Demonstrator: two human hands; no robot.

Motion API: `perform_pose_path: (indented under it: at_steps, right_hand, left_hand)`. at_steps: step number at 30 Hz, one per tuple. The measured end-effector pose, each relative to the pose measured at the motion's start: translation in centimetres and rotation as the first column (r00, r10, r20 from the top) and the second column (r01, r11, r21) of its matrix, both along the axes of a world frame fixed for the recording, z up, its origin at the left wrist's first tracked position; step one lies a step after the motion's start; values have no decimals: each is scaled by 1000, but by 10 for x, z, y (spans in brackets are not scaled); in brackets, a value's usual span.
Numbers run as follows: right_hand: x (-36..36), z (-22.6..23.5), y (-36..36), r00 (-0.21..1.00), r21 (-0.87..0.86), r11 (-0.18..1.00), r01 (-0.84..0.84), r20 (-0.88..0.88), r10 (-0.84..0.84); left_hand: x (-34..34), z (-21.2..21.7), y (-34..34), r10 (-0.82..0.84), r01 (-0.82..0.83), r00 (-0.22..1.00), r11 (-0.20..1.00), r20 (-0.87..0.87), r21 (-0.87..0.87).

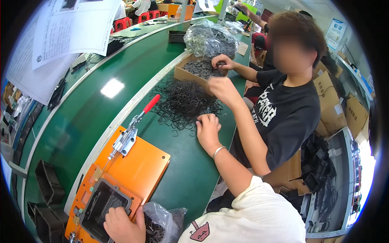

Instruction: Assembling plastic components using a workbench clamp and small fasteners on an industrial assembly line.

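My left hand (121, 224) rests at the near side of a black plastic housing (99, 202), fingers bent over its interior and thumb apart. That open box sits in an orange fixture (139, 160) with a red-handled toggle clamp (131, 123). Ahead, my right hand (208, 131), a silver bracelet on its wrist, reaches to the near edge of a heap of small black clips (184, 99). Its fingertips are drawn in on the clips; what lies between them is hidden.
At my right a co-worker in a black T-shirt (283, 109) has both hands by a cardboard box (190, 71) of black parts. A clear bag (210, 38) stands behind it. More black housings (49, 182) lie at left; a bag of small metal parts (162, 222) is near me.
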State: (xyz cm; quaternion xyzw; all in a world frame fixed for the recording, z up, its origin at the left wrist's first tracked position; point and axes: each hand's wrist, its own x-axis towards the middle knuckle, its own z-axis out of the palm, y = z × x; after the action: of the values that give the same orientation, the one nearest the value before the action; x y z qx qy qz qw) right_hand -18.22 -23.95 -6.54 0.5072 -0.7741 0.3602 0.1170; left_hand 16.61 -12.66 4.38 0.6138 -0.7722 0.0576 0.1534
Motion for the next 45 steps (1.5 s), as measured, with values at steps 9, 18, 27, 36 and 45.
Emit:
perform_pose_path:
  at_steps: [9, 18, 27, 36, 45]
  right_hand:
    - [7, 16, 2, 987, -149, 979, -137, -101, 123]
    - [26, 33, 11, 961, 33, 986, -166, -221, 169]
    - [19, 60, -30, 990, 132, 986, 99, 89, -111]
    - [-24, 64, -93, 957, 324, 946, 29, 264, -119]
    - [-39, 89, -129, 977, 134, 989, 60, 197, -86]
  left_hand:
    - [-1, -2, 0, 50, -51, 999, 998, 13, 32]
    - [-1, 1, 0, 49, -49, 999, 998, -3, 32]
    - [0, 2, 0, 27, -27, 999, 1000, -33, 5]
    - [0, 3, 0, 13, -13, 999, 1000, -42, 11]
    - [0, 1, -2, 32, -32, 999, 999, -33, 14]
